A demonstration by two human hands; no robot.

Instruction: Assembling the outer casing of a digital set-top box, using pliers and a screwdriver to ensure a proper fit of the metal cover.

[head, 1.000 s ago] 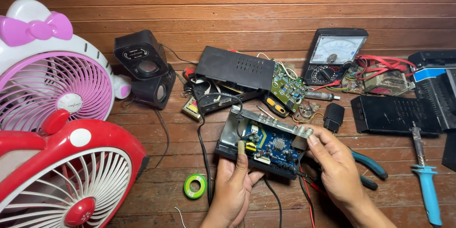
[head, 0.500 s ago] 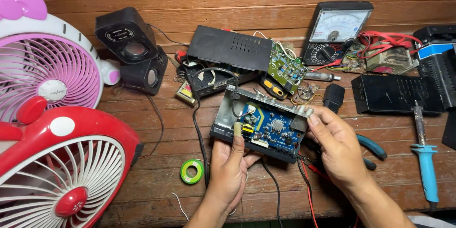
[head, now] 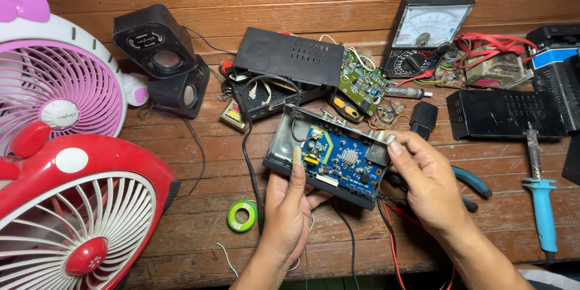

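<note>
An open black box (head: 284, 145) with a blue circuit board (head: 345, 158) inside is held up over the wooden table, tilted toward me. My left hand (head: 289, 210) grips its near edge from below, thumb resting on the board's left side. My right hand (head: 423, 180) holds the box's right end, thumb on the metal connector corner. Black and red wires (head: 386, 229) hang from under the box toward me.
A red fan (head: 84, 211) and a pink fan (head: 60, 96) fill the left. Two black speakers (head: 163, 60), a black case lid (head: 290, 57), a green board (head: 361, 81), an analog meter (head: 426, 33), a blue soldering iron (head: 541, 199), teal-handled pliers (head: 474, 182) and green tape (head: 242, 215) lie around.
The view has drifted so everything sits a little lower and right in frame. The box stays in both hands, tilted slightly more toward me.
</note>
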